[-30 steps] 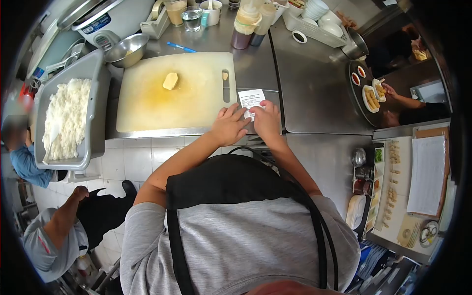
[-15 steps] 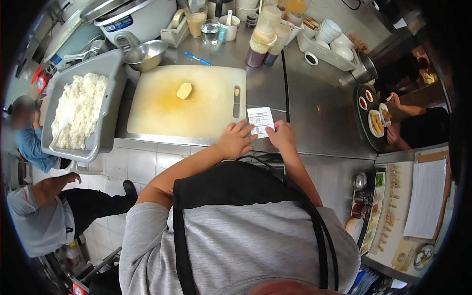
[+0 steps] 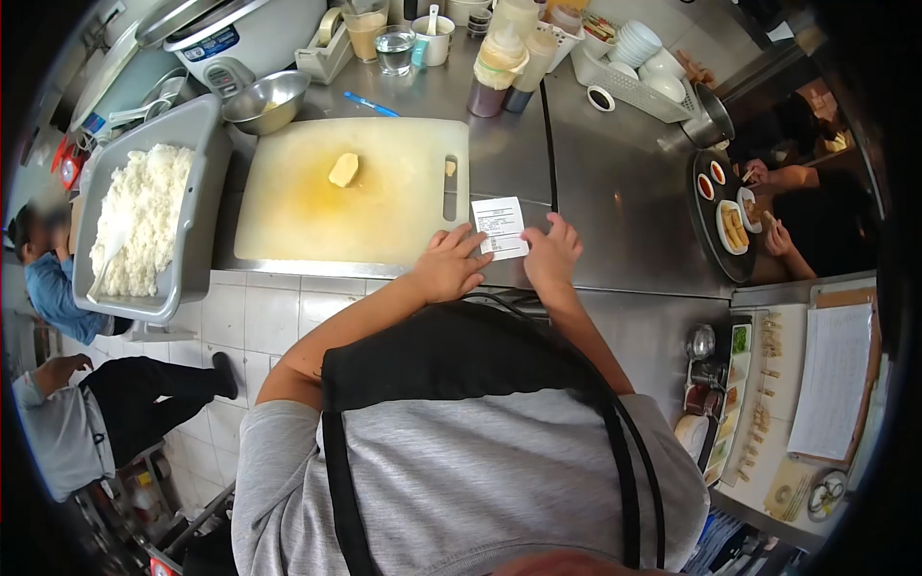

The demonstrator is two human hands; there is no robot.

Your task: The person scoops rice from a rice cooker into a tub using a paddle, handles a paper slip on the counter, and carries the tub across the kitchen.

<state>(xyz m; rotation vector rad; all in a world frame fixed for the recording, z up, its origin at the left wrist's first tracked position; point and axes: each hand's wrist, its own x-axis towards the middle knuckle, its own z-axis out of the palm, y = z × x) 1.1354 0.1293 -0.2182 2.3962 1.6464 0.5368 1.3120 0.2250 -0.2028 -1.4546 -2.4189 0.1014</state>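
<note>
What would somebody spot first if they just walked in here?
Probably the big grey tub at the left, heaped with white rice. Next, maybe the yellow lump alone on the pale cutting board. Right of the board lies a printed slip, between the left hand and right hand.

Steel counter (image 3: pixel 624 221) runs in front of me, a dark seam (image 3: pixel 548 144) crossing it; soft light reflects off the metal. Below left, I note a pale tiled floor (image 3: pixel 271 312), joints visible between squares. Upper right: pale wall (image 3: pixel 665 21).
</note>
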